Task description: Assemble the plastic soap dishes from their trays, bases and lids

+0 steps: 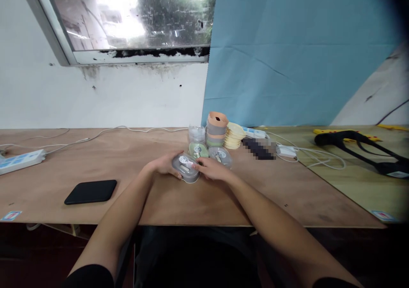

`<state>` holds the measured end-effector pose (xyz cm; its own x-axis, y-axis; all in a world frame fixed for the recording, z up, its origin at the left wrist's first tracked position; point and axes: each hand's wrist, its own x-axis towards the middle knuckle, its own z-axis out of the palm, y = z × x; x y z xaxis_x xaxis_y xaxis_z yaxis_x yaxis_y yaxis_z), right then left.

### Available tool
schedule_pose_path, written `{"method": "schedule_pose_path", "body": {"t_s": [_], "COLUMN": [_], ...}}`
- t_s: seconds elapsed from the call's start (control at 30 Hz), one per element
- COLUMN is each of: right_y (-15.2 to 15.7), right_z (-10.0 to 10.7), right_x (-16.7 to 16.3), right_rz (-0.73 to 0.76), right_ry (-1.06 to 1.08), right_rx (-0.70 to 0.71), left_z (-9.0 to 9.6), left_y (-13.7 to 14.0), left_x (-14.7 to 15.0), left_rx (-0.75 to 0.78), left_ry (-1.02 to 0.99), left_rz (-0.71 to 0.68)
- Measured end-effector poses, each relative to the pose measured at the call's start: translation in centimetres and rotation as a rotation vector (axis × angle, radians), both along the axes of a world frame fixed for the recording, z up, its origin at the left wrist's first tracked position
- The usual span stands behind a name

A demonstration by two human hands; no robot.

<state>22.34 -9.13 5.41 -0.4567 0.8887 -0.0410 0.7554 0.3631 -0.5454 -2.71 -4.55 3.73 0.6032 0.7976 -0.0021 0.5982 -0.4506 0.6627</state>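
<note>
A grey container with a clear lid and a round white label (191, 177) rests on the wooden table in front of me. My left hand (164, 164) curves around its left side, thumb at the near edge. The fingers of my right hand (210, 168) press together on the right part of its lid, by a small pale piece. Just behind stands a green container with a clear lid (196, 148), and a second grey lidded container (221, 156) sits behind my right hand.
Behind the containers are stacked orange, grey and green cups (216, 128), clear lids (196, 133) and a pale yellow stack (234, 136). A black phone-like slab (91, 191) lies left. Power strips (22, 161), white cables and a black strapped frame (361, 149) lie farther out.
</note>
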Motion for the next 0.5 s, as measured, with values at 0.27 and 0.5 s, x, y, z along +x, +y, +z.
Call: {"method": "schedule_pose_path", "body": {"t_s": [0.27,0.5], "right_y": [0.1,0.3], "right_z": [-0.9,-1.6], "right_x": [-0.4,-0.7], "right_rz": [-0.108,-0.14], "right_ry": [-0.101,-0.173], "right_rx": [0.206,0.209], "left_z": [-0.9,-0.6], "left_y": [0.9,1.2], "left_x": [-0.8,-1.7], "left_rx": [-0.09,-0.064], "left_ry": [-0.162,-0.181], "left_rz": [0.074,0.075]}}
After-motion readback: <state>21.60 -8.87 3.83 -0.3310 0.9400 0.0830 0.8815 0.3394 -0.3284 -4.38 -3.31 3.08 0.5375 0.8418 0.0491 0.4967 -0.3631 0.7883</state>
